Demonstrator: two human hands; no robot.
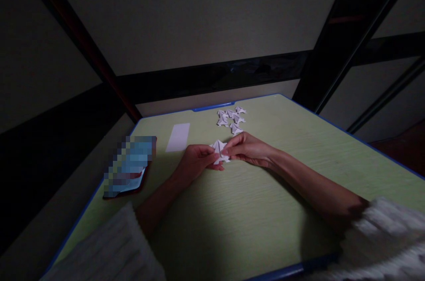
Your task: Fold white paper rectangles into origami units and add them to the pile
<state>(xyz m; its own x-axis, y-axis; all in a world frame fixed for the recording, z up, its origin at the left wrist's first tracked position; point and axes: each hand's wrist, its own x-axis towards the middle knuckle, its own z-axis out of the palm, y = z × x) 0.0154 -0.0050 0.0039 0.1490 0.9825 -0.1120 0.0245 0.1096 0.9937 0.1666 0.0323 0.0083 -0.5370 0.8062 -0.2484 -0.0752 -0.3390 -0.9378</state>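
Between my two hands is a folded white paper frog (218, 148), its pointed end facing away from me. My left hand (197, 161) pinches its left side, thumb on top and fingers partly underneath. From the right, my right hand (248, 150) grips the other side with thumb and fingertips; the folds under the fingers are hidden. Just beyond lie several finished-looking folded paper frogs (236, 128) of the same shape, grouped close together. A flat white paper sheet (178, 137) rests to the left, past my left hand.
A phone or tablet (141, 179) with a lit, partly blurred screen lies at the table's left edge. The pale green table (265, 236) has a blue rim and a blue handle (214, 106) at its far side. Panelled walls or cabinet doors (212, 15) stand close behind it.
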